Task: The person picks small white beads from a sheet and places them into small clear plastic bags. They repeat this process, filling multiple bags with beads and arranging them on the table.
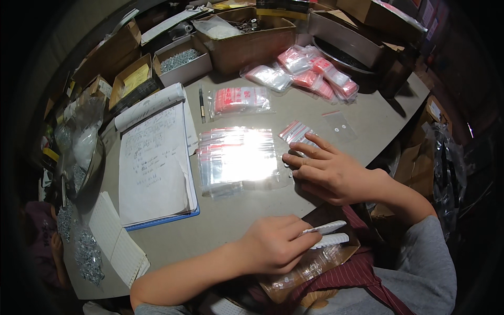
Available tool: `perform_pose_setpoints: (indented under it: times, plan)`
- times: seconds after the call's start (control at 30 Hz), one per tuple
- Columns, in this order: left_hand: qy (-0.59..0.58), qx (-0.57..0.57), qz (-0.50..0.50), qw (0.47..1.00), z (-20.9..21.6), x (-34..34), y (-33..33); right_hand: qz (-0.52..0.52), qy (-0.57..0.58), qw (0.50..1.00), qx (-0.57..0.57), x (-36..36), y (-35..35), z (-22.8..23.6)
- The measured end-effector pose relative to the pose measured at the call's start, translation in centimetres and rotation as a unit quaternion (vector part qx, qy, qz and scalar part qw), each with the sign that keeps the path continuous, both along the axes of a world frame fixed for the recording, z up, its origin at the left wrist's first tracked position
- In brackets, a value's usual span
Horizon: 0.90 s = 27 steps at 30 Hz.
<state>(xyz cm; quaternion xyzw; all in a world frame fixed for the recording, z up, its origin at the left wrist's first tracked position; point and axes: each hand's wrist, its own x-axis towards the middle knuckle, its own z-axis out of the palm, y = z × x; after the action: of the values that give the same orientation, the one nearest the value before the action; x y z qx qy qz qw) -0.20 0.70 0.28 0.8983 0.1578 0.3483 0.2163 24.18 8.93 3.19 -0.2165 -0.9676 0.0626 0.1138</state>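
My left hand (275, 244) is closed around two white strips with ridged edges (332, 240), which stick out past its fingertips. It is above a small cardboard box (278, 294) on my lap that contains clear plastic bags (320, 261). My right hand (331, 176) reaches over the table with its fingers spread, beside a small fanned stack of red-edged zip bags (295, 130). Tiny pale pieces show by its fingertips, too small to name. Past that hand lies a single zip bag (340, 126) with two small white rings. A larger glossy pile of zip bags (239, 157) lies left of it.
A clipboard with handwritten sheets (155, 157) lies at left, near a pen (201, 102). Packs of red-printed bags (315, 71) lie toward the back. Open boxes line the far edge, one with small metal parts (179, 60). At far left are bags of metal hardware (88, 257).
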Motion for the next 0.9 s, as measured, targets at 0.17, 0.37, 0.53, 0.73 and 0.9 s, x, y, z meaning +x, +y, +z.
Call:
perform_pose_setpoints:
  times: [0.17, 0.37, 0.53, 0.73, 0.9]
  plan:
    - [-0.019, 0.021, 0.001, 1.000, 1.0, 0.1, -0.2, -0.018, -0.034, 0.999, 0.007, 1.0, -2.2, 0.2]
    - [-0.003, 0.002, -0.030, 1.000, 0.5, 0.3, -0.2, -0.036, -0.030, 0.999, -0.005, 2.4, -6.2, 0.2]
    - [0.065, -0.015, -0.043, 0.997, -0.2, 0.0, -0.2, -0.007, 0.098, 0.995, -0.022, 3.0, -5.9, 0.3]
    - [0.063, -0.024, -0.097, 0.993, 0.0, 0.0, 0.1, -0.029, 0.162, 0.983, -0.075, 2.0, -3.8, -0.6]
    - [0.034, -0.040, -0.110, 0.993, -0.5, 0.3, -0.1, -0.012, 0.172, 0.979, -0.106, 2.1, -3.9, -1.3]
